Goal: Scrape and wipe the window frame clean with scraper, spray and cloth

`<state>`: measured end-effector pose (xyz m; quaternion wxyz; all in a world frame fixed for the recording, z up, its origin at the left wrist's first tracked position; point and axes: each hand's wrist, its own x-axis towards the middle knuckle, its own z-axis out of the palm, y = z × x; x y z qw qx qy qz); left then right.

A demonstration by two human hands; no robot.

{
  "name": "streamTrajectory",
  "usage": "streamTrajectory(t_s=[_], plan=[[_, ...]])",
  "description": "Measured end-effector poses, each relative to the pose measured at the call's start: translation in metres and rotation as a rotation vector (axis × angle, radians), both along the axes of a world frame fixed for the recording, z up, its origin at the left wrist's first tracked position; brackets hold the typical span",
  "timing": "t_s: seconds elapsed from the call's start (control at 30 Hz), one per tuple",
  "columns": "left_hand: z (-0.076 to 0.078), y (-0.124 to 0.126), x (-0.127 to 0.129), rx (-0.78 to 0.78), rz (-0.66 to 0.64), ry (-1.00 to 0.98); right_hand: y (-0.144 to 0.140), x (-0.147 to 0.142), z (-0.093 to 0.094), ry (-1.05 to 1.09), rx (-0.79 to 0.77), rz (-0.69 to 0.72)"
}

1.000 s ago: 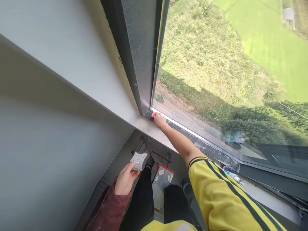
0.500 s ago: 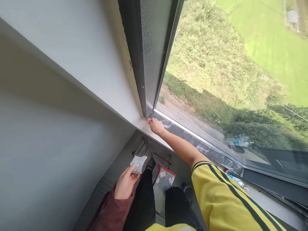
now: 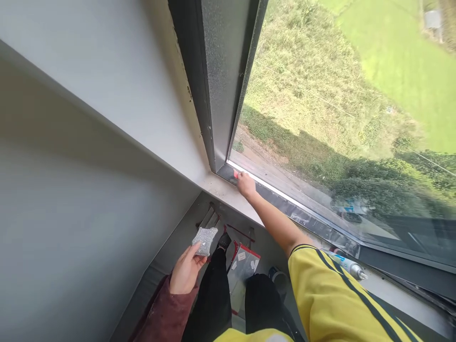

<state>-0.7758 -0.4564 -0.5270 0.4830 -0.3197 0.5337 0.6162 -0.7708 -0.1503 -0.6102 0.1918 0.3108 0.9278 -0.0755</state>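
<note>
Our left hand (image 3: 185,271), 7 o'clock, gripped a grey mesh sponge (image 3: 205,240), thumb over it, likely for security. Bottle (image 3: 353,269) lay on the sill (image 3: 395,293) at 4. Farther out, 1 o'clock from the sponge, our right hand (image 3: 246,184) pinched a mostly hidden red piece (image 3: 235,175) at the black ledge (image 3: 276,200), presumably for control.

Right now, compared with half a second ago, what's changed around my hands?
Your right hand has moved the red tool away from the window corner, rightward in view over the dark ledge. Nothing was picked up or let go. Your left hand still holds the grey pad, and the bottle is still on the sill.
</note>
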Motion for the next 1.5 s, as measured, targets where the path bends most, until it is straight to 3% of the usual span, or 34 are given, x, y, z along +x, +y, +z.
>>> streamTrajectory(t_s=[0.1,0.23,0.4,0.5,0.63,0.8,0.97,1.1,1.17,1.23,1.3,1.4,1.5], plan=[[-0.005,0.0,0.001,-0.005,-0.003,0.002,-0.006,0.02,-0.006,-0.03,0.043,0.051],[-0.003,0.007,0.004,-0.023,-0.011,-0.003,-0.032,0.028,-0.012,-0.02,-0.098,0.256],[0.008,0.012,0.004,0.002,-0.042,-0.017,-0.004,0.04,-0.004,-0.007,0.047,-0.039],[0.007,0.01,0.002,0.003,-0.039,0.004,0.005,0.056,-0.004,-0.053,0.069,0.01],[-0.001,0.007,0.003,0.005,-0.031,0.01,-0.009,0.068,-0.006,-0.077,-0.067,0.153],[-0.003,0.003,0.003,0.045,-0.036,0.032,-0.012,0.073,-0.003,-0.091,0.054,-0.083],[-0.004,0.001,0.004,-0.006,-0.02,0.045,-0.023,0.043,-0.007,-0.029,-0.083,0.114],[-0.006,0.001,0.005,0.013,-0.021,0.078,-0.026,-0.006,-0.007,0.024,0.029,-0.001],[-0.001,0.002,0.004,0.043,-0.01,0.098,-0.036,-0.016,-0.005,0.001,-0.018,0.063],[0.007,0.003,0.002,0.023,0.003,0.118,-0.054,-0.011,-0.001,0.013,-0.127,0.181],[0.017,0.006,-0.003,-0.009,-0.007,0.142,-0.073,0.005,0.006,0.072,-0.203,0.208],[0.031,0.011,-0.01,0.007,-0.09,0.225,-0.089,0.04,0.027,0.038,-0.286,0.065],[0.047,0.014,-0.012,0.041,-0.187,0.278,-0.093,0.075,0.065,-0.017,-0.298,-0.059]])
